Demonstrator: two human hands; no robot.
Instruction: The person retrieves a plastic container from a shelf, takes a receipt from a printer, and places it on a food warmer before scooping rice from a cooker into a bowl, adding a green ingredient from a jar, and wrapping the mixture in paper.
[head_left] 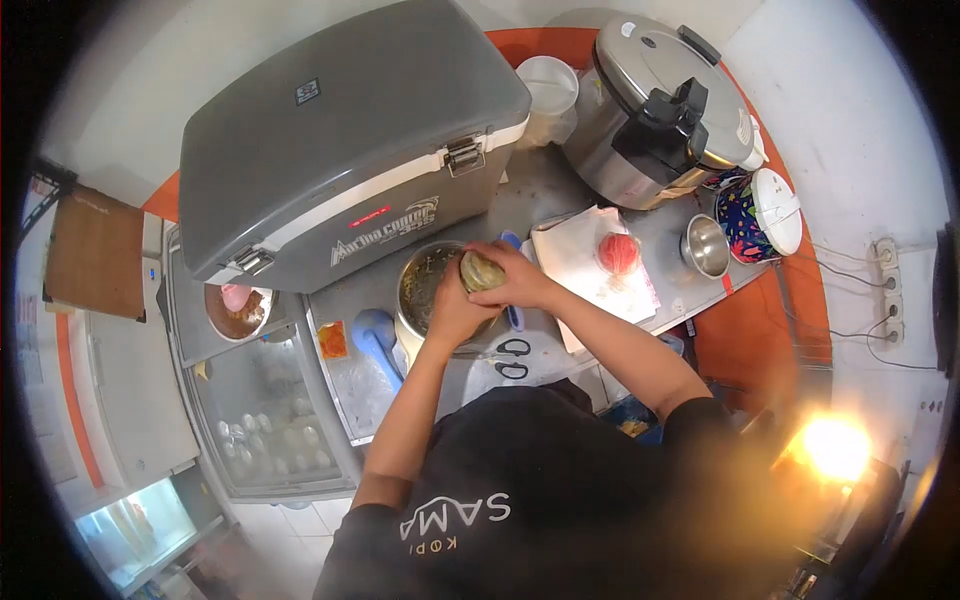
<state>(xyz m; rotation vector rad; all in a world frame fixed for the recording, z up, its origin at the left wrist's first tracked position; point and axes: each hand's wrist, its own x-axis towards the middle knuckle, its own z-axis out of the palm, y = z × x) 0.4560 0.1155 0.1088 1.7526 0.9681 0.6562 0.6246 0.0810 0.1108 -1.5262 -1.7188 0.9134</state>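
My left hand (460,305) and my right hand (521,276) are closed together around a rounded greenish-yellow bundle (482,272). It looks like a clear plastic bag with something packed inside, though my fingers cover much of it. Both hands are above the right side of a round metal pot (424,285), which has dark greenish bits on its inner wall. Just below the pot on the counter lie scissors with black handles (512,359). A blue ladle-like utensil (375,335) rests to the left, beside a small orange packet (333,340).
A big grey cooler box (350,150) stands behind the pot. To the right are paper sheets (570,265) with a pink-red ball of string (618,254), a metal bowl (706,247) and a large rice cooker (650,120). A glass-topped case (265,420) is at left.
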